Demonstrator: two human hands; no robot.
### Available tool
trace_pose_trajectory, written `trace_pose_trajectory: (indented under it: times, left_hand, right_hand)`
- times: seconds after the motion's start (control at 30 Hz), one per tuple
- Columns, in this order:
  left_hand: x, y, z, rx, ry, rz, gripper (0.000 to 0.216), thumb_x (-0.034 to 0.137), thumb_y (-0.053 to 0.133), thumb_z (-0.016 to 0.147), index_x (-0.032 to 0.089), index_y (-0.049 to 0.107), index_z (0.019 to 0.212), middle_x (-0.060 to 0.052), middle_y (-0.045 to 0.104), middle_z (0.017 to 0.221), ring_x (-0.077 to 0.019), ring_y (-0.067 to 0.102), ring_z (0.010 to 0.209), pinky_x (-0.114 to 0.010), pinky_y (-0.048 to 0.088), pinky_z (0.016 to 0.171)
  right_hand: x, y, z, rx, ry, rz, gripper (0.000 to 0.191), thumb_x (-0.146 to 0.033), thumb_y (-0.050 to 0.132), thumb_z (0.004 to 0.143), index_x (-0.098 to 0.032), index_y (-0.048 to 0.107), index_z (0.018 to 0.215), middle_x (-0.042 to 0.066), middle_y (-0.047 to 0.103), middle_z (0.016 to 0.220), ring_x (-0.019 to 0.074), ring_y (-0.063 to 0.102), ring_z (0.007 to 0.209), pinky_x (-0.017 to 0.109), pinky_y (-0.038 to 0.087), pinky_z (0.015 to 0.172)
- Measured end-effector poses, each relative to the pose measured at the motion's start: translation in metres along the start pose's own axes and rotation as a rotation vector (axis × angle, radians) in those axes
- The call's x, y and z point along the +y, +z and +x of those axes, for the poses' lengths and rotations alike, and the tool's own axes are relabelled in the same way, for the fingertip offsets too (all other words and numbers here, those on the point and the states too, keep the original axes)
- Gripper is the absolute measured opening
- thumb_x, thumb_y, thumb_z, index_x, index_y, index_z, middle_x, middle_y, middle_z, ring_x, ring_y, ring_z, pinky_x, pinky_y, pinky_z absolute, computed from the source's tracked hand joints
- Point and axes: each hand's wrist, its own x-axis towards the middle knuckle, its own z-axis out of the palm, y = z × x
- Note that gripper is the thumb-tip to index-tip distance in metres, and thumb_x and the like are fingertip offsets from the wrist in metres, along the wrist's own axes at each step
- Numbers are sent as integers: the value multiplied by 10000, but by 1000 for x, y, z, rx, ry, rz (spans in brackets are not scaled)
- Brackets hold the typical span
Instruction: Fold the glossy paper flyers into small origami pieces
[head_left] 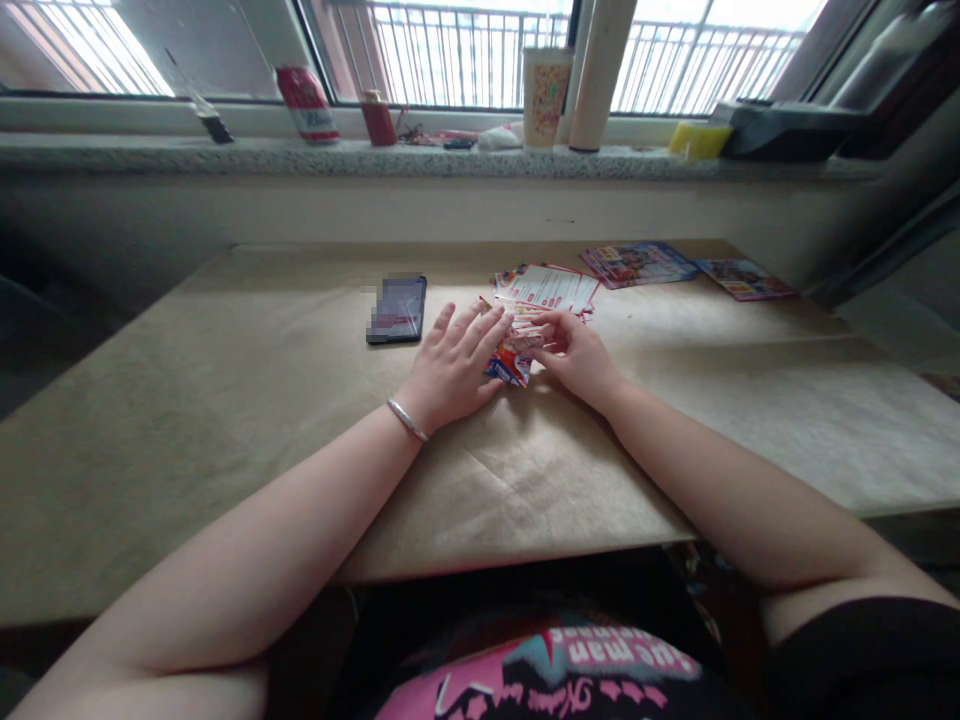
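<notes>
A loose pile of red-and-white printed cards (pixel 546 295) lies on the brown paper-covered table (pixel 247 400), just beyond my hands. My left hand (pixel 454 365), a silver bangle on its wrist, rests flat with fingers stretched out, the fingertips pressing the near left edge of the pile. My right hand (pixel 576 355) is curled, its thumb and fingers pinching the near cards of the pile. A colourful card (pixel 508 366) sticks out between the two hands.
A black phone (pixel 397 308) lies left of the cards. Two colourful leaflets (pixel 639 263) (pixel 744 278) lie at the far right of the table. The windowsill (pixel 420 158) holds a red can (pixel 307 103), a paper cup (pixel 546 95), a roll and a yellow sponge (pixel 697 140).
</notes>
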Motion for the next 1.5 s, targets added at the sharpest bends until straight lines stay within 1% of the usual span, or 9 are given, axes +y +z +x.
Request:
trace_pose_trajectory:
  times: [0.23, 0.33, 0.53, 0.7, 0.87, 1.0, 1.1, 1.3, 1.5]
  left_hand:
    - [5, -4, 0, -19, 2, 47, 796, 312, 621, 786, 184, 302, 1504, -121, 447, 1498, -325, 300, 1452, -559, 64, 1229]
    - [5, -3, 0, -25, 12, 40, 788, 257, 613, 748, 168, 343, 1483, -127, 477, 1474, -336, 299, 1450, -577, 65, 1225]
    - [4, -3, 3, -87, 74, -18, 720, 335, 601, 802, 186, 370, 1466, -121, 541, 1404, -323, 371, 1413, -580, 93, 1227]
    - [2, -1, 4, -74, 26, -29, 690, 385, 628, 823, 197, 404, 1449, -115, 601, 1267, -325, 516, 1276, -574, 96, 1231]
    - [0, 1, 4, -84, -19, 2, 624, 455, 638, 840, 178, 475, 1375, -124, 610, 1237, -296, 593, 1151, -549, 176, 1211]
    - [-2, 2, 3, -55, -55, -27, 512, 455, 634, 848, 184, 534, 1270, -117, 628, 1222, -282, 606, 1127, -514, 274, 1169]
    - [-4, 4, 3, -13, -79, -59, 462, 451, 640, 847, 178, 548, 1208, -110, 653, 1166, -269, 622, 1093, -506, 296, 1159]
    - [-7, 7, 5, 61, -119, -205, 319, 409, 627, 870, 212, 534, 1102, -51, 681, 1068, -219, 639, 1030, -521, 278, 1172]
    - [-8, 8, 6, 108, -119, -351, 292, 369, 642, 859, 214, 518, 1074, -53, 661, 1089, -214, 625, 1052, -554, 264, 1175]
  right_hand:
    - [-4, 6, -5, -168, 24, 127, 297, -424, 727, 742, -229, 569, 902, 4, 668, 912, 163, 667, 876, 363, 596, 820]
    - [-7, 9, -6, -158, 17, 100, 279, -393, 701, 757, -230, 563, 936, 9, 653, 912, 163, 659, 876, 341, 592, 778]
    - [-8, 12, -3, -88, 19, 65, 332, -342, 698, 712, -243, 505, 964, -30, 610, 792, 140, 643, 736, 302, 564, 708]
    - [-8, 11, -3, 10, 13, 13, 286, -310, 699, 690, -240, 507, 889, -32, 607, 765, 143, 633, 677, 301, 546, 651]
    - [-14, 9, -6, -38, -18, -83, 151, -331, 660, 760, -209, 577, 791, 12, 655, 799, 157, 653, 693, 310, 558, 658]
    - [-12, 8, -8, -115, -81, -201, 109, -232, 610, 783, -194, 644, 880, 17, 684, 814, 137, 638, 672, 289, 552, 662]
    - [-8, 8, -8, -168, -127, -180, 248, -147, 591, 751, -197, 649, 987, 32, 701, 926, 147, 655, 770, 293, 565, 720]
    - [-13, 10, -8, -179, -131, -111, 228, -264, 683, 777, -232, 682, 1002, 40, 702, 1022, 175, 659, 876, 334, 582, 771]
    - [-21, 10, -11, -97, -159, -160, 268, -339, 725, 773, -241, 661, 1015, 28, 704, 983, 176, 649, 893, 314, 573, 711]
